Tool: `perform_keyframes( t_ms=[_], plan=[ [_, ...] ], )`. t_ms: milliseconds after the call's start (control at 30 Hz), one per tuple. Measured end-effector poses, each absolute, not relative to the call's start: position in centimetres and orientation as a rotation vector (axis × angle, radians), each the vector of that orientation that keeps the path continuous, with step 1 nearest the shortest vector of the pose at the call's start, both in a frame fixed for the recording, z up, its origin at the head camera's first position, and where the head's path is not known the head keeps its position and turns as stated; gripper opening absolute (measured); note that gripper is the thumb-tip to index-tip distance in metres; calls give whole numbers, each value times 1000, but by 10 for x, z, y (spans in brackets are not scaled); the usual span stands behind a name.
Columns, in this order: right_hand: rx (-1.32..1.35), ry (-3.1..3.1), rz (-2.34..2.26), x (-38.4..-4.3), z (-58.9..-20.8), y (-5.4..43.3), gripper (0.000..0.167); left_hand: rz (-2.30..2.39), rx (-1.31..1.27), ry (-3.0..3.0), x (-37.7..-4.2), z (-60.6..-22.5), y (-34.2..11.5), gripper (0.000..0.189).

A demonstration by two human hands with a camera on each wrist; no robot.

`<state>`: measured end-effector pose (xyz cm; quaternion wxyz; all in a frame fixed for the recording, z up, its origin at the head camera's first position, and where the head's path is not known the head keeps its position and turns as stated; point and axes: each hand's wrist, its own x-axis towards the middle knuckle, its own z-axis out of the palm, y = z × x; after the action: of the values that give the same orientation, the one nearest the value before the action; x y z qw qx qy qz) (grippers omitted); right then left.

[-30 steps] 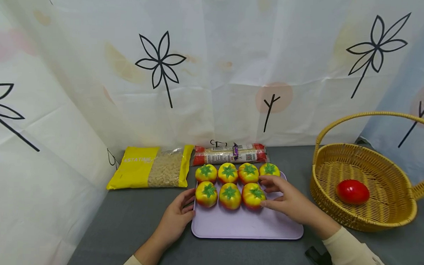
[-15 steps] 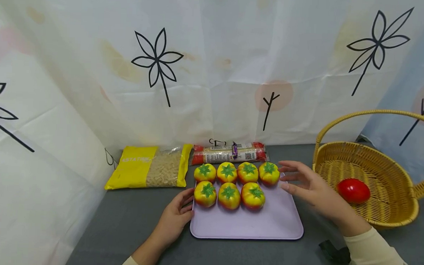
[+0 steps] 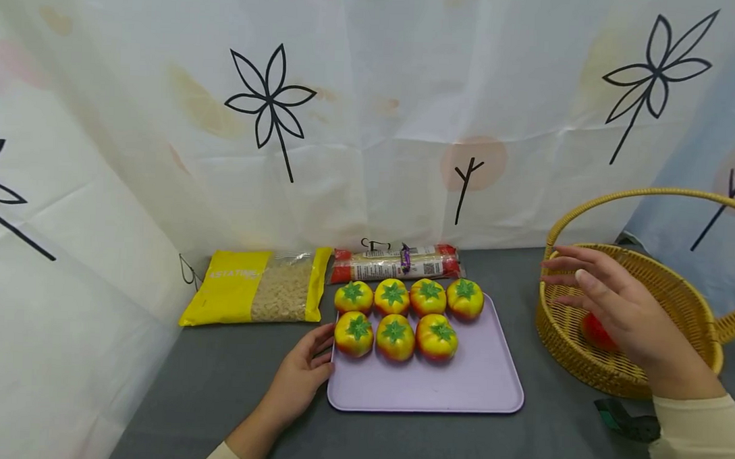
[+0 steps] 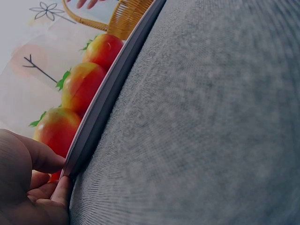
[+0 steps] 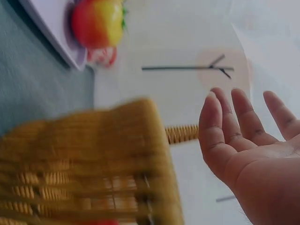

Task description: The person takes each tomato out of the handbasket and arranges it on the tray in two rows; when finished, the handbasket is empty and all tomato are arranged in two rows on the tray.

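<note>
In the head view, my left hand holds the left edge of a lilac tray. The left wrist view has its thumb and fingers pinching the rim. On the tray sit two rows of yellow-and-red, tomato-like fruits with green leafy tops, among them the front-row fruit. The back row's right end fruit has bare tray in front of it. My right hand hovers over the wicker basket, fingers spread and holding nothing. Partly hidden behind it lies a glossy red fruit in the basket.
A yellow bag of pale dry pieces lies at the back left. Beside it, a red-ended packet lies behind the tray. The basket's tall handle arches at the right. A dark device shows near my right sleeve.
My right hand has left the fruit at the back row's right end and moved right, over the basket. My left hand stays at the tray's edge.
</note>
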<state>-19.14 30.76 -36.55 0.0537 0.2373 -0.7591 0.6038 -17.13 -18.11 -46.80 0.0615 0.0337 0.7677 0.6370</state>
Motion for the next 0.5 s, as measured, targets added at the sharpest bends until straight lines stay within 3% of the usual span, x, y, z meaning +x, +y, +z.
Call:
perform_keyframes(
  t_ms=[500],
  plan=[
    [455,-2365,1787,-201,-381,364,46,1931,120,2326,-171,-469,-182,65]
  ],
)
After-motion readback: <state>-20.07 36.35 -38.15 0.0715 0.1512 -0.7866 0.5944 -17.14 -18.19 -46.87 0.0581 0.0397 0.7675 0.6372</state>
